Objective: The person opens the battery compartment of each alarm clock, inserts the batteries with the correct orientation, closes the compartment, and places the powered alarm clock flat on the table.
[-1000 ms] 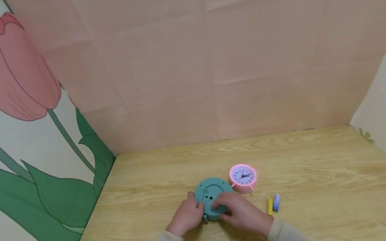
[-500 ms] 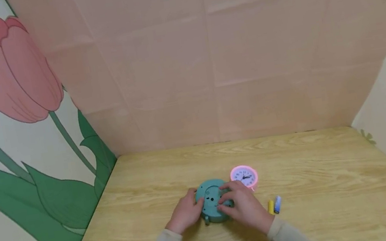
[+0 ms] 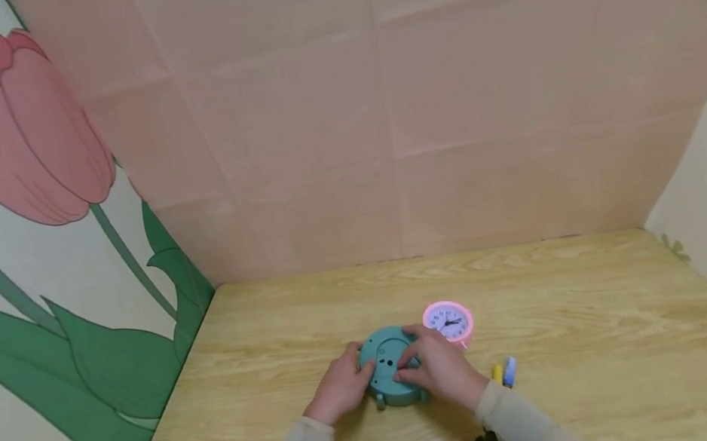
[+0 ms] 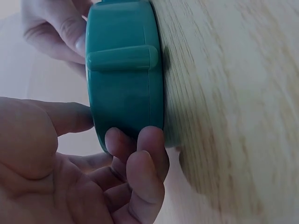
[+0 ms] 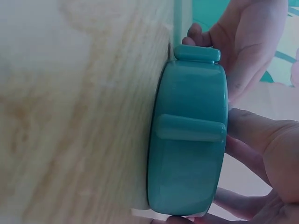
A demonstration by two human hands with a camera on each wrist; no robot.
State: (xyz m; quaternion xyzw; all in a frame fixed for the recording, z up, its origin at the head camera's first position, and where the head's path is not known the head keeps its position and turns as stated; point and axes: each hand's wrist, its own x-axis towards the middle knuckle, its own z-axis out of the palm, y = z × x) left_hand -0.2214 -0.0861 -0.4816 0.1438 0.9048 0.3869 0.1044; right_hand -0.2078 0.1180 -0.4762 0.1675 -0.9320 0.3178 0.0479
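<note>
A round teal alarm clock (image 3: 384,344) lies face down on the wooden table, its back with small dark knobs turned up. My left hand (image 3: 342,386) grips its left side, thumb on the back and curled fingertips against the side wall in the left wrist view. Over the right part of the back is my right hand (image 3: 443,369), thumb and forefinger close together on the back surface. Its other fingers reach round the clock's rim in the right wrist view. Whatever lies under those right fingertips is hidden. Two short feet (image 5: 191,128) stick out from the near side.
Just behind the right hand stands a small pink alarm clock (image 3: 449,322). To the right lie a yellow battery (image 3: 496,372) and a blue battery (image 3: 509,371), partly behind the right forearm. A pink-beige wall (image 3: 381,132) closes the table's back edge.
My right hand has shifted over the teal clock's back, its fingers spreading toward the far rim and its thumb and forefinger drawing together. The left hand keeps its grip.
</note>
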